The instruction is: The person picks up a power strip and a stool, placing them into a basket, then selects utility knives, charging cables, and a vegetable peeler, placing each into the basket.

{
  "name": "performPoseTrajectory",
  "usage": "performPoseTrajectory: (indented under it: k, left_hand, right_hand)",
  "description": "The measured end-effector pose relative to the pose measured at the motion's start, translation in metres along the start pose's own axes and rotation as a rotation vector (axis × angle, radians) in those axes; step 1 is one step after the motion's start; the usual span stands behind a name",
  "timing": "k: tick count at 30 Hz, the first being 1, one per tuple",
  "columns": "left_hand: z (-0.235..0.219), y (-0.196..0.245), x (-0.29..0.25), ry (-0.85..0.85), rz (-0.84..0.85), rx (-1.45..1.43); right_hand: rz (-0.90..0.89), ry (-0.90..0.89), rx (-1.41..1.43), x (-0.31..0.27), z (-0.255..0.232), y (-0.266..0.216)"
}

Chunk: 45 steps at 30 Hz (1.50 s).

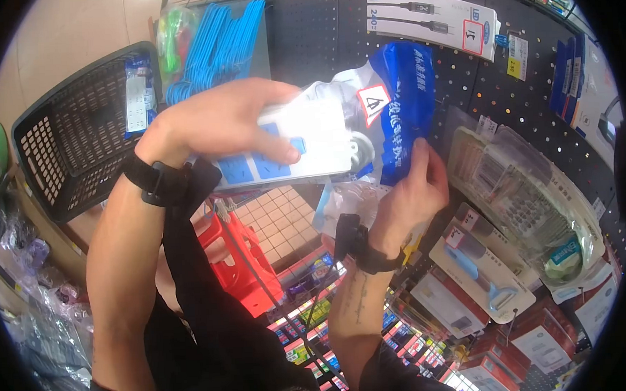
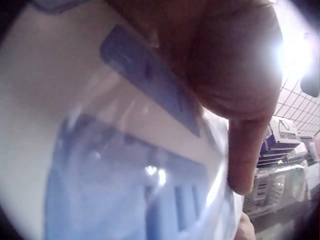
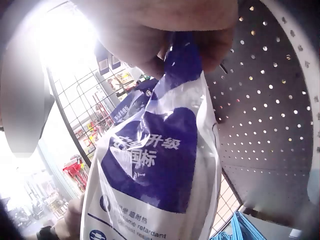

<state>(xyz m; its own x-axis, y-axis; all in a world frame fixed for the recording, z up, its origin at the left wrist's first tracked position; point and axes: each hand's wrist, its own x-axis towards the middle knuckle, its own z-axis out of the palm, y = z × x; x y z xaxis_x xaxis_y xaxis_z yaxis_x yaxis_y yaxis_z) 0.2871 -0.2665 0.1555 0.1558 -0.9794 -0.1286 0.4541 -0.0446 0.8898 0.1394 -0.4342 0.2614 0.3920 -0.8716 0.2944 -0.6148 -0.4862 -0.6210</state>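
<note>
Here's the left hand (image 1: 229, 122), gripping one end of the bagged power strip (image 1: 318, 143), thumb pressed over its blue socket panels. The right hand (image 1: 414, 194) pinches the bag's blue printed end (image 1: 408, 97) along its lower edge, so the package spans both hands, held up off every surface. Above the right hand, a boxed LED cable (image 1: 428, 23) hangs on the black pegboard (image 1: 320, 31); to its right, hanging packs (image 1: 526, 200) crowd in near the knuckles. Blue hangers (image 1: 219, 42) sit just beyond the left hand, and a black basket (image 1: 25, 159) lies to its left, rim apart from the wrist. Between the forearms, below the package, there's an open gap down to tiled floor (image 1: 279, 225).
</note>
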Motion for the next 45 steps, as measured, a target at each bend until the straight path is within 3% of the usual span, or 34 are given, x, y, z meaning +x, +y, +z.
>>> performPoseTrajectory:
  k: [5, 9, 15, 17, 24, 32, 42, 45]
  left_hand:
    - [-0.004, -0.004, 0.002, 0.079, 0.035, 0.029]
    - [-0.007, 0.001, 0.007, 0.027, -0.029, -0.043]
    - [-0.007, 0.002, 0.014, 0.051, -0.013, 0.131]
    - [-0.007, 0.002, 0.009, 0.033, -0.068, 0.123]
    - [-0.005, 0.006, -0.024, 0.052, -0.097, 0.068]
    - [-0.003, 0.017, -0.012, 0.05, -0.051, 0.122]
    - [-0.008, 0.013, -0.005, 0.079, 0.012, 0.044]
    - [-0.012, 0.013, 0.0, 0.061, 0.021, 0.141]
  right_hand:
    - [0.061, -0.05, 0.09, 0.007, -0.001, -0.007]
    - [0.06, -0.028, 0.15, 0.008, 0.003, -0.002]
    - [0.096, -0.066, 0.218, 0.009, 0.005, 0.016]
    - [0.072, -0.076, 0.09, 0.005, 0.0, 0.016]
    - [-0.059, -0.216, 0.138, -0.021, -0.011, 0.002]
    - [0.04, -0.105, 0.115, -0.012, -0.004, -0.011]
    - [0.01, -0.111, 0.115, 0.001, 0.005, -0.009]
    - [-0.016, -0.101, 0.113, 0.004, 0.009, 0.0]
